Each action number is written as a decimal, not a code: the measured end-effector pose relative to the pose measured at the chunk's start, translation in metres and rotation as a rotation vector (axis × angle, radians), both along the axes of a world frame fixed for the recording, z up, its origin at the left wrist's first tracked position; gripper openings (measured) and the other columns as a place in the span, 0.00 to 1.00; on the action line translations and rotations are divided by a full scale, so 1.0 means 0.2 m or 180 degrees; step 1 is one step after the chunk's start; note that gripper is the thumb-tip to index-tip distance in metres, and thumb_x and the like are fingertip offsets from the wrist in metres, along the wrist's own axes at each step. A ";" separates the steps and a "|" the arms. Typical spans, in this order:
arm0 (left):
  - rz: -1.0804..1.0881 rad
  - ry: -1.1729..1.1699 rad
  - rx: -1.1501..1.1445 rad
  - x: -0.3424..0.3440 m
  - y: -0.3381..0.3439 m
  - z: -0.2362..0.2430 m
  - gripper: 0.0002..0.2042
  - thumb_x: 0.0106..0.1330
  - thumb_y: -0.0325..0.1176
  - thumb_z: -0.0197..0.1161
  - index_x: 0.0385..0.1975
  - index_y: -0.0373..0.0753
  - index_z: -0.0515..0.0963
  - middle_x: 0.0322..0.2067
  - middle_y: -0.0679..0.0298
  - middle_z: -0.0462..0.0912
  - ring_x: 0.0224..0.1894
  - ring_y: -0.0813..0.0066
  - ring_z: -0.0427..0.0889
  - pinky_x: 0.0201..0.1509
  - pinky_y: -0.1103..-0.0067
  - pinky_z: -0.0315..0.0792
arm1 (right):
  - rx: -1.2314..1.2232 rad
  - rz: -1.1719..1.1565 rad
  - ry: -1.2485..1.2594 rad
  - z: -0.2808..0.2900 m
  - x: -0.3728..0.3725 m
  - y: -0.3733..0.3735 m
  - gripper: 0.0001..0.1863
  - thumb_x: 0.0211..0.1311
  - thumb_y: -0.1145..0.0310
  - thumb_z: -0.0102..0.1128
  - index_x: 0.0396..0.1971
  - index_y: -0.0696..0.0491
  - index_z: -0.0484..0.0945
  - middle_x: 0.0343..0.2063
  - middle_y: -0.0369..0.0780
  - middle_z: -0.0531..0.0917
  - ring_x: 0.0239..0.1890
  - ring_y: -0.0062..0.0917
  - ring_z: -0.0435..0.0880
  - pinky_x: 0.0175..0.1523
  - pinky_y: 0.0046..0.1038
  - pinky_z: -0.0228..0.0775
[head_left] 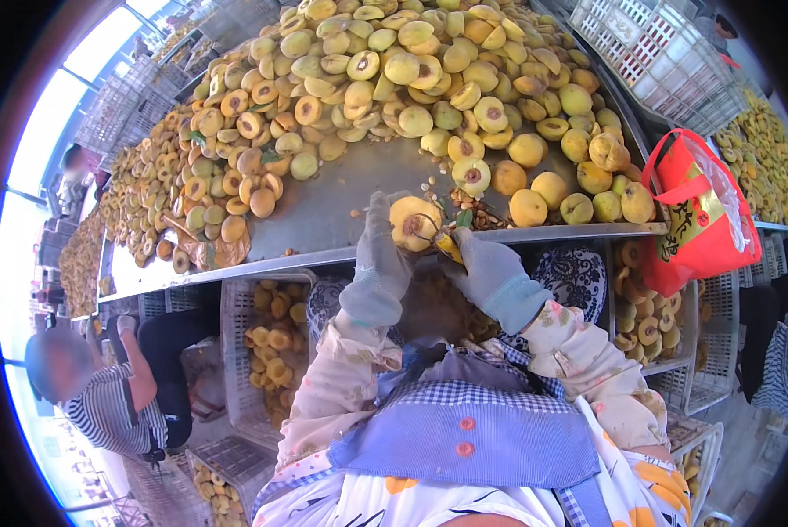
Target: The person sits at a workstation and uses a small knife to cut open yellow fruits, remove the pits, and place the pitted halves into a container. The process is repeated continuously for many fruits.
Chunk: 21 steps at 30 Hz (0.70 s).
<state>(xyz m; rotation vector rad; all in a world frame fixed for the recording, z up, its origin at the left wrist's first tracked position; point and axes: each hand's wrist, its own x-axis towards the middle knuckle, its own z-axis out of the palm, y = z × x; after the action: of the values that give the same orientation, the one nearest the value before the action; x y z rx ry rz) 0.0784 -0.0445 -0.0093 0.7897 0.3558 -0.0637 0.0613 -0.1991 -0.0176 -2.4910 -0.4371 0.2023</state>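
My gloved left hand (376, 263) is closed around a pale yellow peach half (409, 217) at the metal table's front edge. My gloved right hand (490, 277) grips a yellow-handled tool (449, 246) whose wire loop lies against the cut face of that half. Loose pits (490, 209) lie on the table (341, 189) just beyond my hands, beside several whole and halved peaches (547, 189). A large heap of halves (323, 61) covers the back and left of the table.
A red bag (701, 220) rests at the right edge. Plastic crates of halves (271, 342) stand below the table on both sides of my legs. More crates (640, 61) are at the back right. A seated co-worker (113, 404) in a striped shirt is at the left.
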 end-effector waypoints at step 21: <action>-0.0605 -0.2176 0.3207 -0.31 0.04 0.06 0.07 0.63 0.29 0.52 0.35 0.33 0.76 0.32 0.63 0.79 0.34 0.77 0.76 0.41 0.83 0.70 | 0.2675 0.1179 0.5292 0.09 -0.16 -0.07 0.09 0.57 0.63 0.54 0.24 0.50 0.66 0.10 0.30 0.64 0.08 0.14 0.62 0.14 0.17 0.59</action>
<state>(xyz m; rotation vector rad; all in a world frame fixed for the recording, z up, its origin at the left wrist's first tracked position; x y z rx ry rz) 0.0156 -0.0358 0.0035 1.7673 -0.3914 0.2261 0.0292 -0.2128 0.0003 -0.8249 -0.1379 1.6114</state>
